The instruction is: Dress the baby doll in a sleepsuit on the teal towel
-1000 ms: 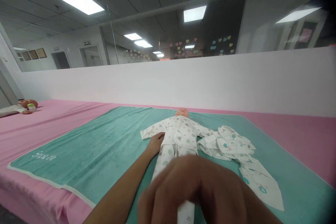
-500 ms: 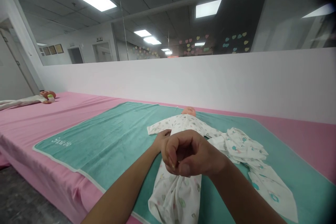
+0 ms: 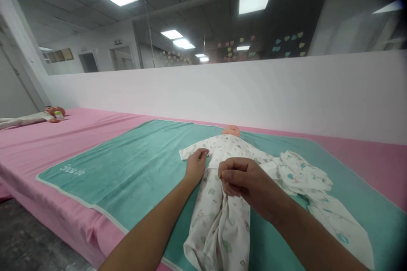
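Okay, floppy, light cotton sleepsuit on baby doll, best held at front edge: L hand open, flat on it, R hand curled, pinch unclear.

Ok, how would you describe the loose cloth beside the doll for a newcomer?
Start at the long pink-sheeted table and the teal towel on it. A baby doll lies there in a printed white sleepsuit. The thing is the crumpled white printed garment right of the doll's arm in view: nobody is wearing it, and no hand touches it.
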Available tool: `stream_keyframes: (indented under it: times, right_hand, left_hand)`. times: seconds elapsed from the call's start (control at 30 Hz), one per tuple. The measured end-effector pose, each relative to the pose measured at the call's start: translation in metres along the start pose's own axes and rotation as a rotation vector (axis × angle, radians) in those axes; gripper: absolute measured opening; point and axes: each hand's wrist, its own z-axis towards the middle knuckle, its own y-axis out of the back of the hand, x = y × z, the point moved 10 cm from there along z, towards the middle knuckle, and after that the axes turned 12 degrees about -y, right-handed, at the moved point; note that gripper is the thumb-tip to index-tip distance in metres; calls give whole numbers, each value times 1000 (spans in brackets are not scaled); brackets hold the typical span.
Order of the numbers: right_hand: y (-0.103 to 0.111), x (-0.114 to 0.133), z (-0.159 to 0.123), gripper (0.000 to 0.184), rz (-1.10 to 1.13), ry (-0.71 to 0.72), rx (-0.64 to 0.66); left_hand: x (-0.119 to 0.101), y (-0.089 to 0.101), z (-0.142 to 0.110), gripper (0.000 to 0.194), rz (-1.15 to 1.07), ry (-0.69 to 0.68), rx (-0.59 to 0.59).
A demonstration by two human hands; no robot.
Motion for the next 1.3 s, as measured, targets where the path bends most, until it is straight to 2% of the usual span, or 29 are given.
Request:
stream_keyframes:
  times: [0.07, 0.1, 0.13, 0.2, 0.3, 0.4, 0.57, 0.73, 1.07, 1.3]
  right_hand:
    - [33, -37, -6, 18, 106, -70, -147]
    - [46, -55, -12, 18, 170, -95, -196]
    - [57, -71, -17, 18, 227, -112, -229]
    - [71, -92, -28, 17, 302, -127, -265]
    - [81, -99, -36, 14, 344, -117, -288]
    - [87, -97, -38, 15, 397, -111, -315]
    - [87, -88, -43, 16, 453, -78, -348]
    - [84, -81, -48, 19, 448, -32, -364]
    - [84, -89, -47, 28, 397, -75, -408]
    - [93, -83, -49, 22, 268, -29, -458]
  left_hand:
    - [7, 6, -6, 22, -49, 224, -60]
    - [0, 6, -7, 20, -90, 255, -65]
    - [-15, 8, -4, 18, -122, 220, -68]
    - [-57, 9, 6, 14, -187, 28, -41]
    - [-111, 5, 11, 15, -356, -225, 46]
    - [-134, -3, 7, 22, -460, -308, 123]
    - [-133, -8, 4, 23, -491, -272, 137]
    - [-130, -8, 6, 22, -422, -224, 144]
    - [-136, -14, 2, 23, -421, -282, 206]
    - [-135, -21, 1, 14, -439, -274, 251]
